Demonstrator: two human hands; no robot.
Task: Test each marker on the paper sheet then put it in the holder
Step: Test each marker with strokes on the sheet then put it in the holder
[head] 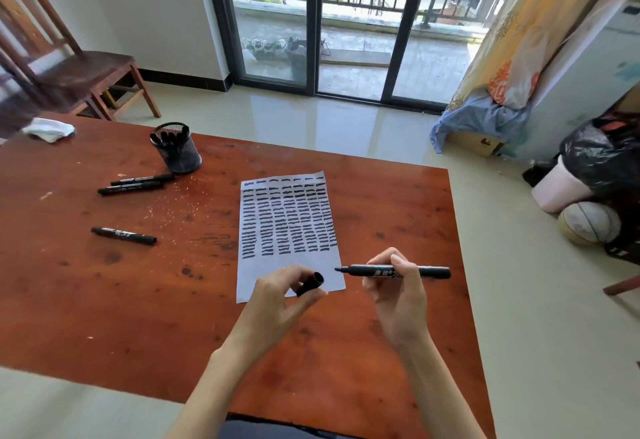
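Note:
A white paper sheet (pixel 289 230) covered in rows of black strokes lies on the red-brown table (pixel 104 300). My right hand (pixel 396 295) holds an uncapped black marker (pixel 433 271) level, its tip pointing left just above the sheet's lower right corner. My left hand (pixel 277 300) pinches the marker's black cap (pixel 310 284) over the sheet's bottom edge. A black mesh holder (pixel 176 151) with several markers in it stands at the far left of the table. Two capped markers (pixel 138 184) lie beside the holder, and a third marker (pixel 123 235) lies nearer to me.
A crumpled white cloth (pixel 48 129) sits at the table's far left corner. A wooden chair (pixel 79 75) stands behind it. Bags and a ball (pixel 588 222) sit on the floor to the right. Glass balcony doors (pixel 315 23) are ahead.

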